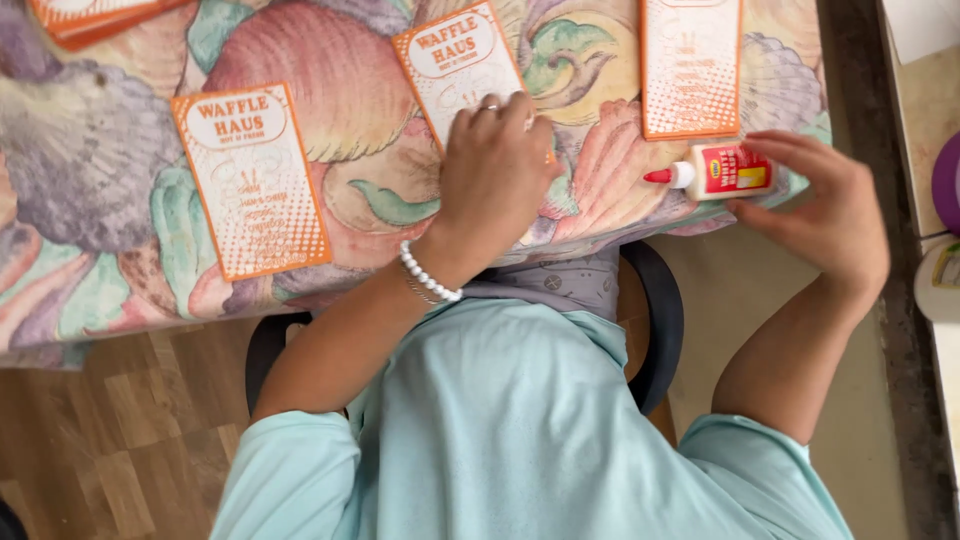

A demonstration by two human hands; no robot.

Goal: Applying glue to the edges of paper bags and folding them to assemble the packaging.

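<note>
On cloth [90, 150], left card [250, 180] lying flat, then left hand [492, 170] gripping nothing, pressed palm-down on middle card [455, 60] as if to pin it, right card [690, 65] beyond, glue bottle [725, 170] sideways at table edge, clasped by right hand [835, 215].

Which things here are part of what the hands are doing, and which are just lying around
In use:
left hand pressing on the middle card
right hand holding the glue bottle

Lying about:
left card
right card
card stack, top left corner
purple object, right edge
</note>
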